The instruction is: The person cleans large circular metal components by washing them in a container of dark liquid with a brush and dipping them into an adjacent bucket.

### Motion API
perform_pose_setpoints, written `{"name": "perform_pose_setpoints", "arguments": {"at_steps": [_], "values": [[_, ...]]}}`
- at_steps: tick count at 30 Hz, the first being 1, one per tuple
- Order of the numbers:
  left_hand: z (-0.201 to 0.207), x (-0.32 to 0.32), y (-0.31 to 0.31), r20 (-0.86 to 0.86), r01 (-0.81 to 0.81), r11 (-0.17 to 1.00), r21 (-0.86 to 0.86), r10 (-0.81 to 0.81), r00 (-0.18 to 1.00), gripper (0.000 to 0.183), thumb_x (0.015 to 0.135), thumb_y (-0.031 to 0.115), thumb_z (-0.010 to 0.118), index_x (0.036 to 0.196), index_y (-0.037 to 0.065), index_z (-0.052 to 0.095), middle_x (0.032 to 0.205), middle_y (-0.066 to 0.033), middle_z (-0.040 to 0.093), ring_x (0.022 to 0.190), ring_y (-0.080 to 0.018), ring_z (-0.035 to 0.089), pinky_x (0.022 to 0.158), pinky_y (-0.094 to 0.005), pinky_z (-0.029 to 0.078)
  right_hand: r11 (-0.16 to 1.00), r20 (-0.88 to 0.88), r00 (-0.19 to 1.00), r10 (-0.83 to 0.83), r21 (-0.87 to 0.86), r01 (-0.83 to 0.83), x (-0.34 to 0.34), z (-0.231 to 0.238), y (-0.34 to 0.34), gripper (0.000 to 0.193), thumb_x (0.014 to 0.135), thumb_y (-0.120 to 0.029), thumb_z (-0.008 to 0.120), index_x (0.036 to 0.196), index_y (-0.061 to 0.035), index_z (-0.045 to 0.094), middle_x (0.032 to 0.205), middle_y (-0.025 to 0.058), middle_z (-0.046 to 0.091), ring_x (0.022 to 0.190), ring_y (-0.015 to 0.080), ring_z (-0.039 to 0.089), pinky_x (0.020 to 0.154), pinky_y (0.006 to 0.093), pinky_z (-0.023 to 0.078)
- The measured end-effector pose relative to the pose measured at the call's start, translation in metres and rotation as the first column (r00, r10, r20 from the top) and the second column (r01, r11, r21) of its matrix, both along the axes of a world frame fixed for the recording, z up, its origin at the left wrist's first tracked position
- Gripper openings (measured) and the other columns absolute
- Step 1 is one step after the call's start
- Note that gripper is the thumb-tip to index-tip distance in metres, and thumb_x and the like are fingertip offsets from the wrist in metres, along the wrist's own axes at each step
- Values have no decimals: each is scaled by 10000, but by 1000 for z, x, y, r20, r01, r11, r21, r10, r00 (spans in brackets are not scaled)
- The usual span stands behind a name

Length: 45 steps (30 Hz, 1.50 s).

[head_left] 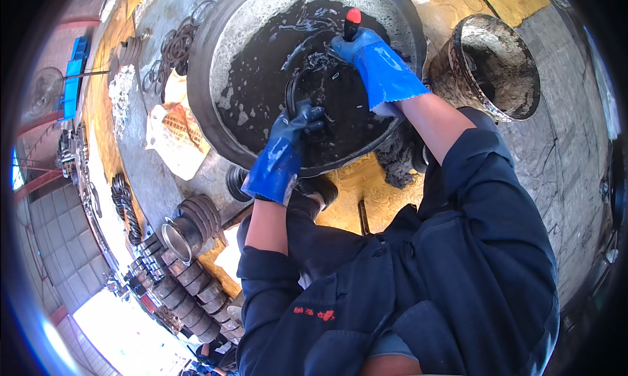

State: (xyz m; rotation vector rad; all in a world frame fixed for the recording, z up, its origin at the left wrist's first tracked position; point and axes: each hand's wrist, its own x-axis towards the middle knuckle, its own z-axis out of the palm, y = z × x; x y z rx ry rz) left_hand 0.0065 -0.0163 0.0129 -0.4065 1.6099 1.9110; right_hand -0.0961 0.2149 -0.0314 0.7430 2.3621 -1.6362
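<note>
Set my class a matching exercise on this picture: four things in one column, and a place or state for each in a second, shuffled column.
Things
1. Left hand
2. Right hand
3. Pale bag
4. Stained bucket

Places and states
A. To the right of the round basin
B. Gloved in blue, gripping a black handle with a red end
C. To the left of the basin, with printing on it
D. Gloved in blue, touching a curved dark piece

Right pairs: 1-D, 2-B, 3-C, 4-A
</note>
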Motion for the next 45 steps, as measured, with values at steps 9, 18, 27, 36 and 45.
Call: {"name": "perform_pose_setpoints", "arguments": {"at_steps": [9, 18, 27, 36, 45], "values": [[25, 14, -14, -358, 145, 975, -167, -197, 913, 324, 970, 103, 525, 1264, -33, 541, 1097, -145, 677, 1002, -226, 647, 915, -318, 500, 762, -309, 842, 443, -365, -535, 33, 36, -50, 414, 837, -478, 701, 1010, -104, 740, 919, 49, 724, 819, 120, 646, 770, 282, 511], [5, 7, -17, -86, -43, 997, 71, 49, 995, 275, 948, 65, 550, 1206, -22, 594, 1110, -119, 679, 960, -178, 653, 862, -287, 514, 949, -204, 930, 306, -16, -316, 30, 28, -39, 418, 806, -463, 657, 973, -85, 719, 924, 134, 720, 837, 238, 688, 788, 343, 519], [12, 14, -20, -202, -3, 999, 34, 10, 979, 285, 920, 37, 557, 1197, -10, 606, 1075, -91, 679, 942, -184, 658, 837, -287, 527, 760, -144, 751, 644, 17, -649, 57, 98, -60, 359, 856, -412, 612, 1047, -121, 700, 929, 94, 707, 865, 199, 648, 831, 349, 490], [14, -4, -12, 180, 80, 997, 4, -79, 980, 286, 925, 29, 572, 1203, -35, 586, 1024, -121, 689, 921, -221, 674, 822, -313, 547, 933, 60, 960, 274, 224, -280, 32, 22, -27, 466, 786, -480, 636, 1057, -108, 710, 1007, 173, 701, 961, 334, 669, 865, 399, 521], [-1, -2, 13, -131, -3, 999, 40, 8, 991, 312, 931, 65, 603, 1216, -56, 562, 1027, -140, 687, 935, -231, 677, 821, -322, 547, 974, -45, 998, 52, 221, -41, 10, 16, 10, 433, 771, -418, 650, 1035, -79, 709, 951, 178, 709, 874, 264, 684, 845, 368, 518]]}}
